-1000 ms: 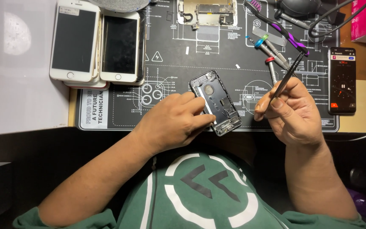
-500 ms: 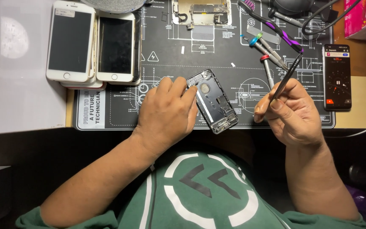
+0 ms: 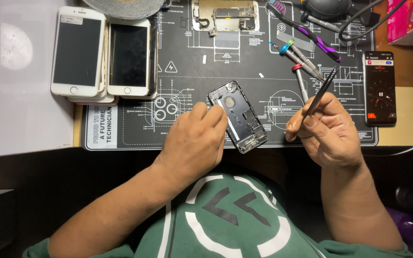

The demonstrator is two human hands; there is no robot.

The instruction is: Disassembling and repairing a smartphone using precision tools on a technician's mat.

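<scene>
Steadying opened phone shell [image 3: 239,116], tweezers [image 3: 322,93] aloft

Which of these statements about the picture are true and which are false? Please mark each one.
1. The left hand touches the opened phone. True.
2. The right hand holds a screwdriver. False: it holds dark tweezers, and the screwdrivers lie on the mat.
3. The two white phones lie at the left of the mat, screens up. True.
4. The opened phone is lifted high above the mat. False: it lies on the mat, or only just off it.
5. A dark phone with a lit screen lies to the right of the right hand. True.
</scene>
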